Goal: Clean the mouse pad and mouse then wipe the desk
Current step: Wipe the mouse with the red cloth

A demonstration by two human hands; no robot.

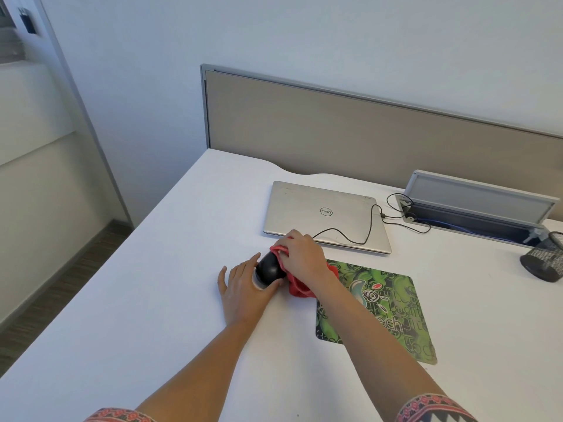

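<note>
Mouse [269, 269]: black, on the desk [152, 300] just left of the mouse pad [384, 306], not on it. It sits between both hands. Left hand [243, 290] holds it from the left, thumb round the near end and forefinger along the far side, the other fingers straight on the desk. Right hand [301, 254] grips a bunched red cloth [300, 287] and presses it onto the mouse's right and far side. The cloth's loose tail lies over the pad's near-left corner.

Step in hand, as I read it: wiping the mouse. The pad and desk wipes look like they are yet to come.

To do it well from here, I'd let the left hand only brace and let the right hand do the rubbing. I'd use short strokes along the shell, then roll the mouse in the left grip so the hidden side and base get the cloth too. I'd press lightly over the buttons and fold the cloth tighter so the tail doesn't drag.

A thin black cable [370, 226] runs over the closed laptop [323, 214] just behind and ends under the right hand. I can't tell if it is the mouse's lead, so I wouldn't tug. A socket box [481, 196] stands at the back right and a mesh pen cup [543, 258] at the far right, both well apart.
</note>
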